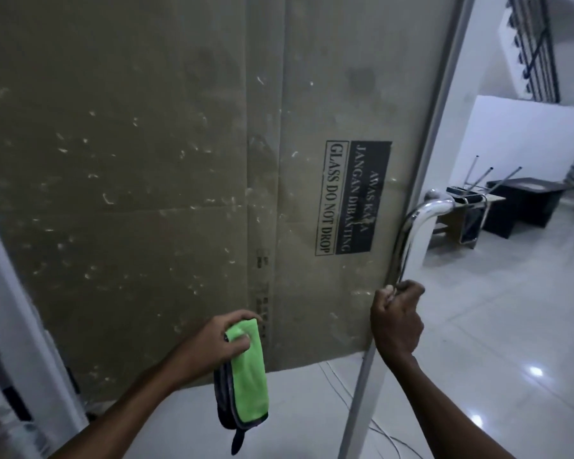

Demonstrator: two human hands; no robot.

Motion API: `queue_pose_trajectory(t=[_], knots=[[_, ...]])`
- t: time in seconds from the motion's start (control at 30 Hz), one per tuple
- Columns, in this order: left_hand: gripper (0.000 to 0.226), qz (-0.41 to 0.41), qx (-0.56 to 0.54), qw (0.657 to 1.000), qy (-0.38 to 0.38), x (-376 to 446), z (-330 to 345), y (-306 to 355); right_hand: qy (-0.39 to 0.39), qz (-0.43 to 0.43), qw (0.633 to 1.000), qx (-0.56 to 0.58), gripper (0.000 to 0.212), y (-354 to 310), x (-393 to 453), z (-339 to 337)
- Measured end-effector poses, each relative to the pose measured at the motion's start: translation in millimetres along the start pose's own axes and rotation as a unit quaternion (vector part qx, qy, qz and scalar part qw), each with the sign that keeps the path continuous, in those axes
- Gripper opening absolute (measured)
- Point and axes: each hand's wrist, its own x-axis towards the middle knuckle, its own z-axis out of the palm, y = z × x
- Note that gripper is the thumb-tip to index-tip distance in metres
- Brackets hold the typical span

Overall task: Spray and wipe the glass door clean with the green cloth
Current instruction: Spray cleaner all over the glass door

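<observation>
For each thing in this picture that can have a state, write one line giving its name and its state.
Glass door: smeared with white marks, cardboard behind it.
Green cloth: folded, hanging from the left hand.
Door handle: gripped low by the right hand.
Chair: upturned on a desk.

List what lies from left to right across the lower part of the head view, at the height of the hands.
Left hand → green cloth that it holds → right hand gripping the steel door handle at its lower end → glossy tiled floor beyond the door's edge.
</observation>
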Motion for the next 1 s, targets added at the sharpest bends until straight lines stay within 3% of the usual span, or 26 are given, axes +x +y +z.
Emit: queue_pose_trajectory(t=[0.3, 0.4, 0.5, 0.6, 0.73, 0.9, 1.0], knots=[[0.049, 0.025, 0.0, 0.998, -0.052, 20, 36, 0, -0.028, 0.012, 0.999, 0.012, 0.016, 7, -20, -3], [0.043, 0.015, 0.024, 0.996, -0.083, 23, 58, -5, -0.047, 0.06, 0.996, 0.054, 0.016, 4, -36, 0], [0.042, 0.007, 0.039, 0.993, -0.114, 17, 89, -3, -0.102, 0.149, 0.974, 0.139, 0.026, 3, -59, 13], [0.021, -0.01, 0.002, 0.993, -0.114, 5, 120, 6, -0.187, 0.19, 0.941, 0.207, 0.027, -3, -87, 23], [0.033, -0.063, -0.093, 0.992, -0.064, -7, 136, 12, -0.246, 0.138, 0.943, 0.177, 0.016, 2, -110, 23], [0.026, -0.071, -0.064, 0.995, -0.039, -11, 141, 5, -0.262, 0.063, 0.943, 0.197, 0.018, 8, -128, 16], [0.035, -0.064, -0.053, 0.995, -0.047, -15, 145, 4, -0.296, 0.052, 0.93, 0.211, 0.015, 4, -139, 11]])
